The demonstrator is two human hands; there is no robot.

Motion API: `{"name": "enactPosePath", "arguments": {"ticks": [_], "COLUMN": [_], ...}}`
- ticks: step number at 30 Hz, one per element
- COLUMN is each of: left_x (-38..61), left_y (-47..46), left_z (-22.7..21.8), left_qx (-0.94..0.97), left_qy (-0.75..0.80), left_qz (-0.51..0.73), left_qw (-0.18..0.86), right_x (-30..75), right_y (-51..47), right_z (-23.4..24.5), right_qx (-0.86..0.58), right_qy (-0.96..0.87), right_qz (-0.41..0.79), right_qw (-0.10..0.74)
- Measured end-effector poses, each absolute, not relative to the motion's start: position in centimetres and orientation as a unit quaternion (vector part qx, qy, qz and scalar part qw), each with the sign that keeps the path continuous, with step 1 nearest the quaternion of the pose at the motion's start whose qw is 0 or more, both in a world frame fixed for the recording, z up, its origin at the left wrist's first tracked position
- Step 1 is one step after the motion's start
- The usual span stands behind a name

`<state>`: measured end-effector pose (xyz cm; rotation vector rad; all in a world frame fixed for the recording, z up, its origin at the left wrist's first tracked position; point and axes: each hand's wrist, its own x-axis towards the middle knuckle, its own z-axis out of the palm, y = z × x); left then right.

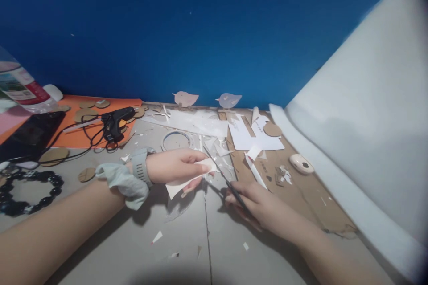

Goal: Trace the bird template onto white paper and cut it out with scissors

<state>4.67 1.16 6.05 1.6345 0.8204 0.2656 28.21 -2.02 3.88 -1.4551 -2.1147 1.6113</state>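
My left hand (185, 167) pinches a small piece of white paper (175, 188) between thumb and fingers, above the grey floor tiles. A watch strap (141, 167) and a pale fabric scrunchie (125, 182) sit on that wrist. In my right hand (249, 205) is a pair of dark scissors (237, 193), fingers wrapped round the handles. The blades point up and left, beside the paper's right edge; whether they touch it I cannot tell. Paper scraps (220, 148) and a roll of tape (176, 140) lie just beyond my hands.
Two paper birds (185, 99) stand by the blue wall. To the left are a glue gun (117, 124) on an orange sheet (76, 136), a dark phone (31, 136), a bottle (25, 87) and a beaded bracelet (53, 180). Cardboard (284, 207) with a white case (301, 164) lies right.
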Motion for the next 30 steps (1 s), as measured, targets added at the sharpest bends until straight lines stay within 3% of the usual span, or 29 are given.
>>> {"name": "enactPosePath", "arguments": {"ticks": [3, 7, 12, 17, 20, 26, 30], "left_x": [4.9, 6.3, 8.8, 9.8, 9.7, 9.0, 8.5], "left_y": [1.1, 0.3, -1.3, -2.2, -2.3, -2.1, -1.8], "left_z": [5.9, 5.0, 2.6, 1.4, 1.6, 1.6, 1.7], "left_qx": [0.700, 0.656, 0.581, 0.569, 0.601, 0.597, 0.594], "left_qy": [0.340, 0.356, 0.402, 0.396, 0.395, 0.376, 0.368], "left_qz": [0.150, 0.243, 0.323, 0.328, 0.328, 0.323, 0.311], "left_qw": [0.610, 0.619, 0.630, 0.642, 0.613, 0.631, 0.645], "right_x": [28.1, 27.9, 27.4, 27.1, 27.3, 28.4, 29.1], "right_y": [-2.0, -1.9, -1.7, -1.6, -1.7, -1.7, -1.4], "right_z": [3.0, 2.2, 2.4, 2.3, 2.2, 3.1, 3.8], "right_qx": [-0.466, -0.458, -0.462, -0.479, -0.456, -0.377, -0.375], "right_qy": [-0.652, -0.587, -0.555, -0.527, -0.523, -0.552, -0.577], "right_qz": [0.594, 0.643, 0.623, 0.613, 0.643, 0.734, 0.722], "right_qw": [0.077, 0.179, 0.301, 0.341, 0.326, 0.123, 0.064]}}
